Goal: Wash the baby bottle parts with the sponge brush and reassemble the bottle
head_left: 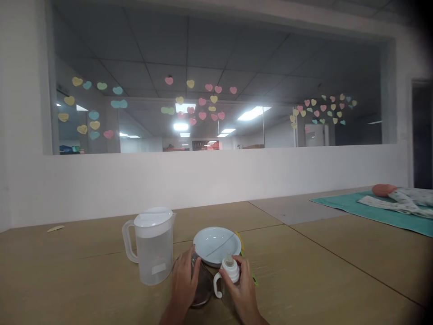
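Observation:
My right hand is closed around a baby bottle, which stands upright with a white collar, a clear teat and a white side handle. My left hand curls round the left side of a dark, see-through rounded vessel; its exact kind is unclear. Just beyond both hands sits a white bowl with a thin clear stick lying in it. To the left of my left hand stands a clear plastic pitcher with a white lid and handle.
Something yellow-green shows partly behind the bowl. A teal cloth on the far right bears a doll-like figure in pale patterned clothing. A small flat pale piece lies far left. A white wall borders the wooden table.

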### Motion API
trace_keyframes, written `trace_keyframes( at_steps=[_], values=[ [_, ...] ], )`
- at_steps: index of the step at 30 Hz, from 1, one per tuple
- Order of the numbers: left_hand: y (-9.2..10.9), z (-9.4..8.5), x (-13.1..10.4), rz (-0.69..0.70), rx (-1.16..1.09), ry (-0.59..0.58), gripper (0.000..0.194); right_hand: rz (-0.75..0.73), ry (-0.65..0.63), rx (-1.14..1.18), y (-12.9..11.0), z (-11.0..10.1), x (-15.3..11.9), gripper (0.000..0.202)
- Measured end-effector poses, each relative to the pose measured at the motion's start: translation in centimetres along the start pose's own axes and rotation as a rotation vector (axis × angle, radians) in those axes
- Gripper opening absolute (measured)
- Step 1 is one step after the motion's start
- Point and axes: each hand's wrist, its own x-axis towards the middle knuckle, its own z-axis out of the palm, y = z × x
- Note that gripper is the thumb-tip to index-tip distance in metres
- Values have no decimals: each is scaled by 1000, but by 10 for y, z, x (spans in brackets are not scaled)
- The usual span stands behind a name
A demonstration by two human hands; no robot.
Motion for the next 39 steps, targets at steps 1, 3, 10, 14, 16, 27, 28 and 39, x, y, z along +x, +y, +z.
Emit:
trace_keyframes(
  at_steps=[1,3,10,14,16,27,28,39],
  values=[
    [-6,2,0,-37,50,-1,48,-4,-3,0,1,0,0,35],
    [-16,8,-3,-60,136,-67,52,-11,-9,-2,1,1,1,36],
    [-11,5,-1,-170,126,-6,33,-45,-15,-48,0,2,1,37],
    [0,-7,4,-50,-81,440,40,-78,-53,-59,0,3,0,42],
    [9,-7,1,70,-173,522,46,-116,-122,-26,-3,2,-1,43],
    [54,20,-19,266,-260,121,46,-231,-169,-16,-3,4,-11,64],
    [54,19,-19,271,-274,105,48,-229,-172,-25,-2,4,-11,67],
    [53,11,-17,179,-386,16,43,-185,-196,-48,-2,4,-12,80]
  ],
)
